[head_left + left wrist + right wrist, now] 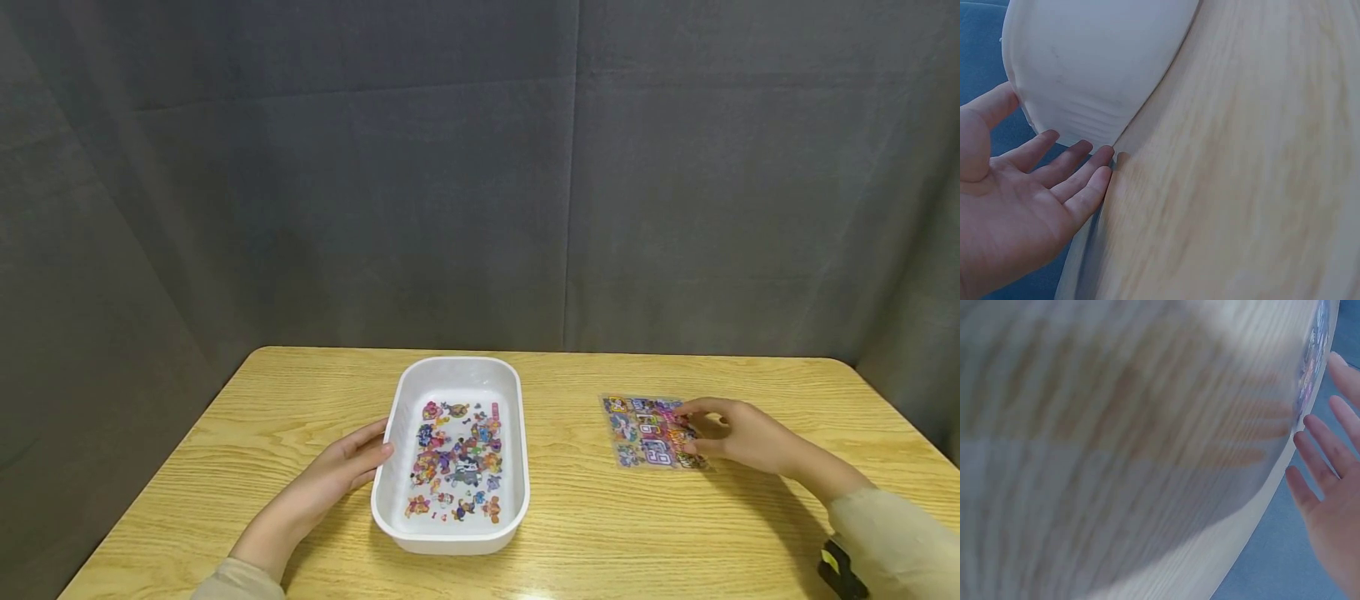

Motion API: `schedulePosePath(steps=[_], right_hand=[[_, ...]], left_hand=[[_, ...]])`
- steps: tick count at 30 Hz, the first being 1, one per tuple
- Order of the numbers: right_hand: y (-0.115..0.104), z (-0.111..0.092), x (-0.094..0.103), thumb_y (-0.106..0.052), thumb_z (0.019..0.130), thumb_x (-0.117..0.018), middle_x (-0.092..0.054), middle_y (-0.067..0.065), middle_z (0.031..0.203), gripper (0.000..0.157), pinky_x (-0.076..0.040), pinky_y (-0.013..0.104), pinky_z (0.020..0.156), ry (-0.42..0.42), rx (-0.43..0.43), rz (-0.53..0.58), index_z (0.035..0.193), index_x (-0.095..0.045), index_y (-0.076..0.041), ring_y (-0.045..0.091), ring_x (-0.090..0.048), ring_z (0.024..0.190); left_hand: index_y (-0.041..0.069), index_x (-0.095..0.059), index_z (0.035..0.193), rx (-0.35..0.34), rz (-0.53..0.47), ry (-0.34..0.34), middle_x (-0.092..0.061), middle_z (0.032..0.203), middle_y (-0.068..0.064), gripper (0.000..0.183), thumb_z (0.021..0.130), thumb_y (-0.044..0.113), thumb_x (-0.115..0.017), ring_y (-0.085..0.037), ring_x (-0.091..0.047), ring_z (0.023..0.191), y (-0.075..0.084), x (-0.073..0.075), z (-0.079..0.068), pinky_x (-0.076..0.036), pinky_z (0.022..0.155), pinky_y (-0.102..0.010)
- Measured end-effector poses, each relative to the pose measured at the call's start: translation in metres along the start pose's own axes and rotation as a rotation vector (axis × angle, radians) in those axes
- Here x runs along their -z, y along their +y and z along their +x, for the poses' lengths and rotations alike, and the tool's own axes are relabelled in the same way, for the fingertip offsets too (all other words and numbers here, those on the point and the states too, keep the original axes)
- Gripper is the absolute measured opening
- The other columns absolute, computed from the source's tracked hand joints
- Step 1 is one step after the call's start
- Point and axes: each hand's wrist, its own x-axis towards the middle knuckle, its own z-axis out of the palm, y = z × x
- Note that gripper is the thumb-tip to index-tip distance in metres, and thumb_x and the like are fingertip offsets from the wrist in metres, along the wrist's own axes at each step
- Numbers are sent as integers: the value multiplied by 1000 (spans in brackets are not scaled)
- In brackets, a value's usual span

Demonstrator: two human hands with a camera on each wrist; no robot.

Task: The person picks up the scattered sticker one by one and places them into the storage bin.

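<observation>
A white rectangular plastic tub [450, 545] with rounded corners stands left of the table's middle. Small colourful cartoon stickers [465, 471] lie spread over its floor. My left hand [330, 479] is at the tub's left wall, thumb at the rim and the other fingers extended along the outside; the left wrist view shows the fingertips [1105, 152] by its lower side. Farther right, a clear sheet of shiny stickers [626, 429] with number and cartoon prints lies on the table. My right hand [750, 437] reaches over its right edge, thumb and index finger spread apart, covering part of it.
The light wooden table [577, 533] has rounded back corners, and a dark grey curtain [450, 208] hangs behind it. At the right sleeve a black and yellow item [840, 568] shows near the lower edge of the head view.
</observation>
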Motion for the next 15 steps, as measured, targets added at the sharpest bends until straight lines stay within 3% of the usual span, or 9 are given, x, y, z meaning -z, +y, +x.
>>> schedulePosePath(steps=[4,9,15], right_hand=[[0,4,-2,-31,85,-79,-54,31,134,59,-41,69,97,-25,7,-12,132,-60,1,55,-42,127],[2,9,-4,-28,84,-80,-52,33,136,62,-47,60,93,-50,27,-20,133,-58,2,53,-44,127],[4,11,-4,-28,83,-80,-48,34,139,65,-36,70,100,-82,38,-2,135,-56,4,58,-35,131]], left_hand=[[-1,-29,153,0,-1,-6,-37,152,-23,67,101,29,-57,-34,-38,139,-1,1,0,-35,114,-45],[-1,-28,154,0,-3,-15,-36,153,-23,67,101,29,-56,-34,-37,139,-1,1,0,-34,114,-45],[-1,-29,154,-7,3,-12,-37,153,-23,66,101,29,-57,-35,-37,139,-2,2,0,-33,114,-46]])
